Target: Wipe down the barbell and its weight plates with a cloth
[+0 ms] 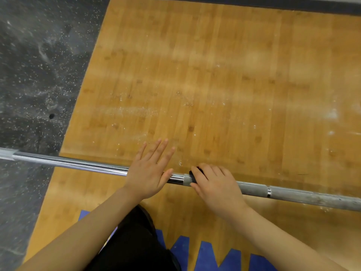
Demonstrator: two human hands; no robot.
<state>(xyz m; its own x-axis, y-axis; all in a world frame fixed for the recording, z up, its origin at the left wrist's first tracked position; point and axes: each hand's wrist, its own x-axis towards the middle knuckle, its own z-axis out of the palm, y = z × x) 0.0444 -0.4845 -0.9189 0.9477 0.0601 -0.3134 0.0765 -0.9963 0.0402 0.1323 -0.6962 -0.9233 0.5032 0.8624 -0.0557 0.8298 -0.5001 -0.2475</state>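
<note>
Barbell shaft: runs across the lower half of the view from the left edge to the right edge, above the wooden platform; polished and shiny on the left stretch, grey, knurled and dusted white on the right.

Weight plates: none in view (both ends of the bar run out of frame).

Cloth: only a small dark scrap shows, bunched under the fingers of the right hand on the bar, right at the start of the knurling.

Right hand: curled over the shaft, fingers and thumb wrapped round the cloth and the bar together.

Left hand: fingers straight and spread, palm laid flat on the smooth shaft just beside the right hand, thumb touching the bar.

Handling, bar: likely heavy, stiff steel that will roll more readily than lift; the chrome stretch looks slippery, so a flat steadying palm suits it.

Handling, knurl: rough, will snag the cloth and hold chalk in its grooves, so it probably needs firm, repeated strokes.

Handling, cloth: soft and light, best kept wrapped fully round the shaft.

Surroundings: white specks scattered over the platform and the dark speckled rubber floor.
</note>
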